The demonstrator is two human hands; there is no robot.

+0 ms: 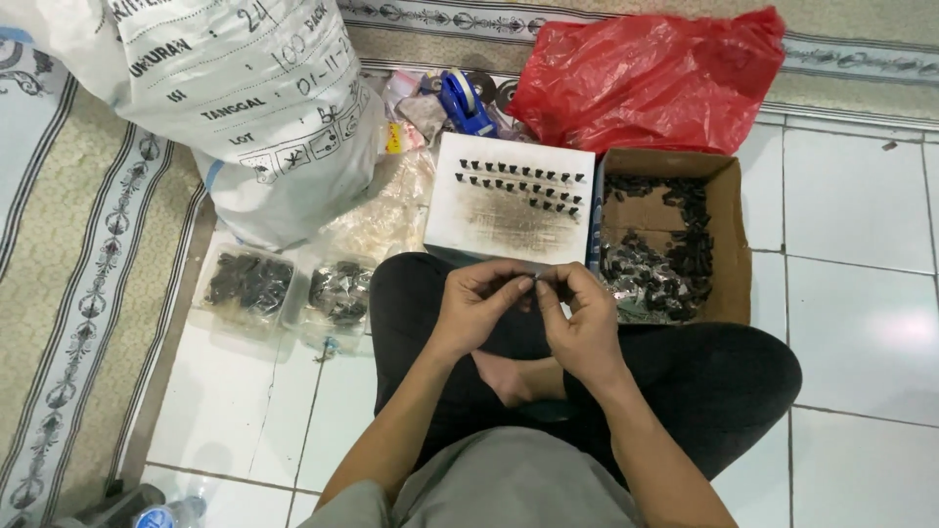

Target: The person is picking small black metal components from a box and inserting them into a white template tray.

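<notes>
Right at the centre we have a tiny dark part (pixel 535 281), pinched between the fingertips of both hands just above our crossed legs; the left hand (pixel 476 305) curls its thumb and forefinger onto it from one side, the right hand (pixel 580 318) nips it from the other, too small to tell more. Just ahead sits the white block (pixel 509 210), and we count two full rows of little black pieces standing along its top edge plus a short third row started on its right side, so by our reckoning most of the board is still bare. Beside it, touching, the cardboard box (pixel 726 244) holds a loose heap of the same black bits, plenty left. Out to the left on the tiled floor (pixel 861 323), two clear plastic tubs (pixel 284 293) carry dark pieces, with a big white sack (pixel 245 98) behind and a red plastic bag (pixel 650 78) beyond the box.
</notes>
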